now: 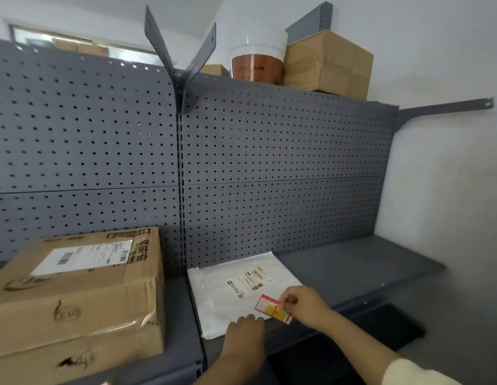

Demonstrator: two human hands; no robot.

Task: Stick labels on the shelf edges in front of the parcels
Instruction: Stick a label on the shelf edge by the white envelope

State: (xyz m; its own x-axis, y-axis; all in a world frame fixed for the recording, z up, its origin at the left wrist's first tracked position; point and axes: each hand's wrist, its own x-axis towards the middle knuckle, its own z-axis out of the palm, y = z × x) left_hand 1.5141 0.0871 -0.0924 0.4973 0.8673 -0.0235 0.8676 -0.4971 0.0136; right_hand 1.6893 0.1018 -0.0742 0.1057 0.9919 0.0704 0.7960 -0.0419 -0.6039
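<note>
Looking from the left, we saw a taped box (75,295) with a printed slip on its top, standing on the grey shelf (353,268) against the pegboard (269,151). Just beside it a flat white mailer (228,298) lay on the next bay, apart from the box. Our left hand (243,340) rested on the mailer's near edge, its fingers laid forward and gripping nothing. To its right, the red and yellow label (273,308) hung tilted over the mailer's near right corner, close to the shelf's front edge; we could not tell whether it touched either. Our right hand (305,305) pinched the label's right end between thumb and fingertips. High on the right, atop the pegboard, a bucket (255,65) stood touching a carton (328,65).
</note>
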